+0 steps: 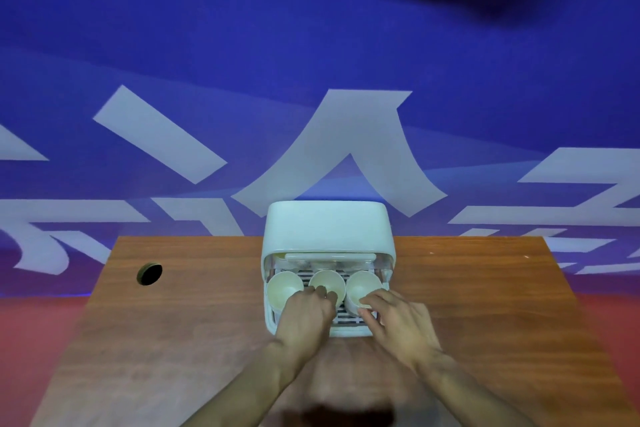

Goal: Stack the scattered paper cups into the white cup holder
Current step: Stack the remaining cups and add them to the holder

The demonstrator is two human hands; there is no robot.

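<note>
Paper cups, three of them, are sitting mouth-up in a row on the slatted tray (pixel 341 315) at the open front of the white cup holder (pixel 327 225): a left cup (pixel 284 289), a middle cup (pixel 327 282) and a right cup (pixel 363 283), rims nearly touching. Behind them, under the holder's hood, more pale shapes are showing, too blurred to name. The left hand (pixel 304 315) is curling its fingers over the middle cup's near rim and gripping it. The right hand (pixel 398 319) is pinching the right cup's near rim between thumb and forefinger. The holder is standing at the far edge of the wooden table (pixel 194 322), midway along it. Bare wood is stretching out on both sides of the holder and in front of it, with a dark cable hole (pixel 149 274) well off to the holder's left.
</note>
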